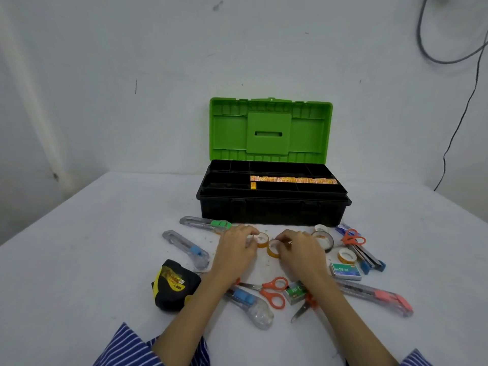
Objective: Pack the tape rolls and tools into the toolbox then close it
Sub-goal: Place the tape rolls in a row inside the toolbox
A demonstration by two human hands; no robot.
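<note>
Toolbox (pixel 272 207) sits open at the table's (pixel 79 260) far side, green lid (pixel 269 130) upright, black tray on top w/ a yellow-orange strip in one compartment. Just in front of the toolbox: left hand (pixel 235 249), fingers curled, pinches a small clear tape roll (pixel 262 239); right hand (pixel 301 250), also curled, pinches a second tape roll (pixel 273 248) right beside it. More rolls front-right of the toolbox, incl. a dark tape roll (pixel 323 240). Utility knives, orange scissors (pixel 272 291), staple boxes, stapler (pixel 367 256) lie scattered nearer the person. Tape measure (pixel 174 286) is front-left of the toolbox.
</note>
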